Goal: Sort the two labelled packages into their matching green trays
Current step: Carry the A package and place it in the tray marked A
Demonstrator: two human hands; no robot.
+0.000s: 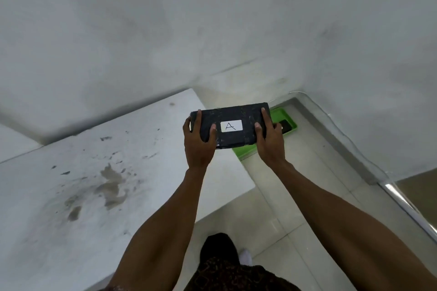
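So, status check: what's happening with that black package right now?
Both hands, left and right, grip package A by its ends. Held above green tray on floor. Dark item already in tray. Path clear.

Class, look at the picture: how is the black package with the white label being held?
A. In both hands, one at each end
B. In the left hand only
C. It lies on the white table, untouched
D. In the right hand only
A: the left hand and the right hand each grip one end of the black package, label A facing up.
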